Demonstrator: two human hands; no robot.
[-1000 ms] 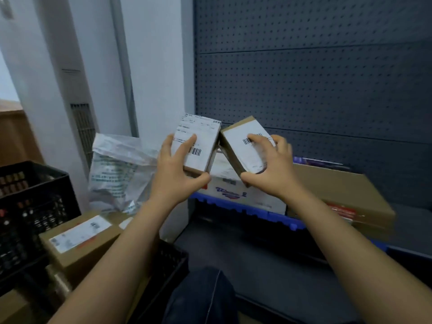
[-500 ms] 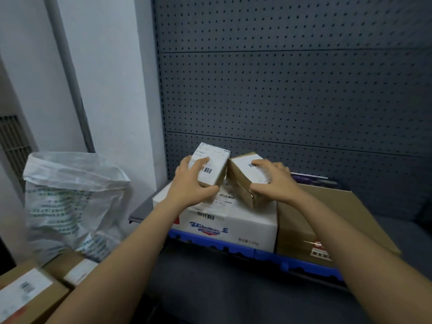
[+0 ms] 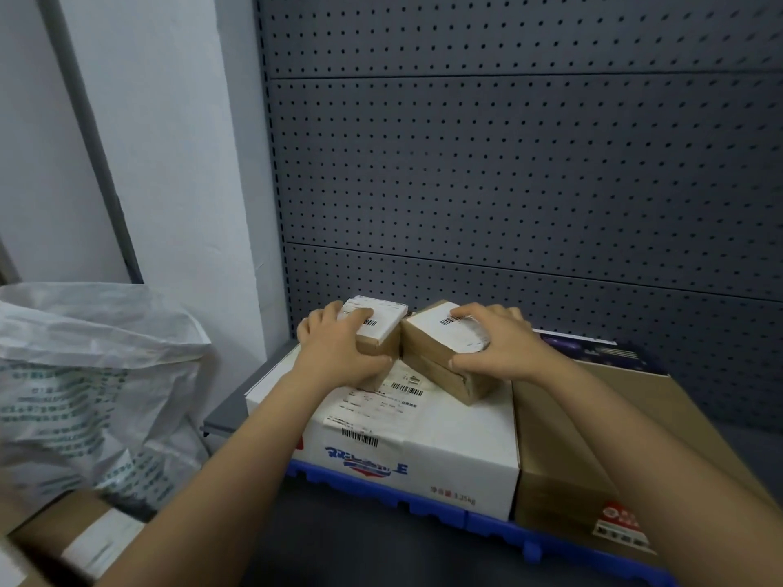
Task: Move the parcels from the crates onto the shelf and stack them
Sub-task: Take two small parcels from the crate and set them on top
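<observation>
**Two parcels meeting on top of the white carton [image 3: 423, 438]**

I am watching my left hand [image 3: 334, 353] gripping the left parcel [image 3: 381, 322] and my right hand [image 3: 495, 349] clamping the right parcel [image 3: 428, 345], fingers curling over both labels. The parcels are touching edge to edge, the right one sitting tilted.

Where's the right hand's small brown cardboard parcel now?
Head view, centre: small brown cardboard parcel on the large white carton, under the right hand, beside a second labelled parcel.

A single head-worn wide-angle camera looks forward and slightly down along both forearms [image 3: 254, 438], facing the far pegboard [image 3: 508, 184], near enough that the white box [image 3: 445, 442] fills the lower middle
</observation>
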